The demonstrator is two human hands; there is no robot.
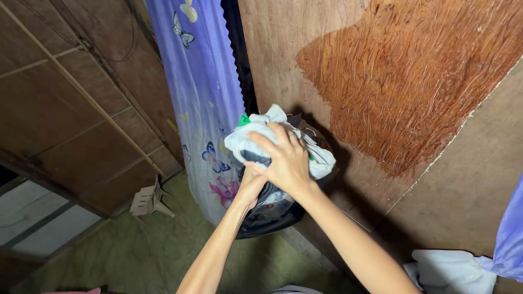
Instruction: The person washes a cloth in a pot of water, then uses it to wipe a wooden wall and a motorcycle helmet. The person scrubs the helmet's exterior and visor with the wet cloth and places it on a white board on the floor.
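Gripping crumpled white cloth [261,139] (bundled).

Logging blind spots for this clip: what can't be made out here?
Head view only:
- Left hand: fingers hidden behind the right hand.
- Black bag: contents covered by the white cloth bundle and hands.
- White cloth at lower right: cut by the frame edge.
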